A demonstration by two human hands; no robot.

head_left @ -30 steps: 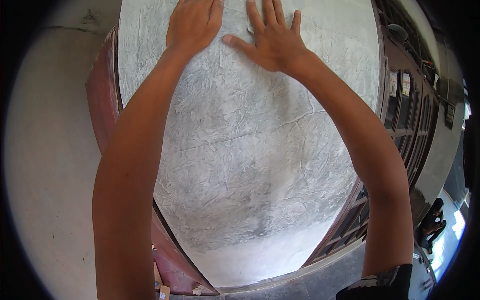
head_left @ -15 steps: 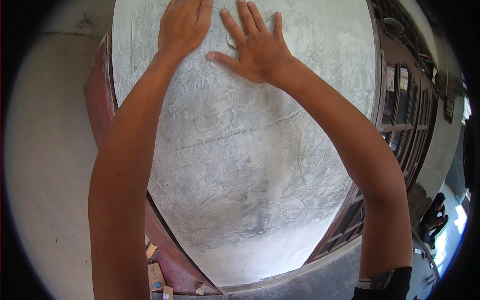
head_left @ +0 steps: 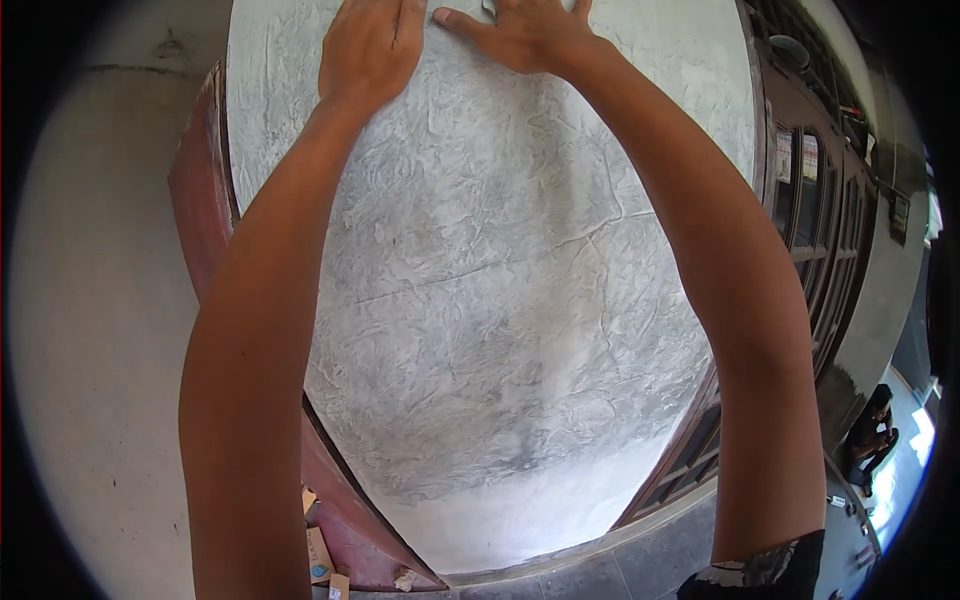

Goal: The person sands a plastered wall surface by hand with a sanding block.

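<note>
Fingers of the left hand [head_left: 371,50] lie close together, their tips cut off above, so whether they hold anything cannot be told. The right hand [head_left: 530,34] is open and empty, thumb spread, palm against the textured grey wall [head_left: 450,330], which stands between a reddish panel [head_left: 199,190] and brown-framed windows [head_left: 805,190].

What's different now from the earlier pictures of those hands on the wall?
The right hand has moved up the wall and is now partly cut off by the picture's top edge. Nothing is visibly taken hold of or let go. The left hand stays about where it was.
</note>
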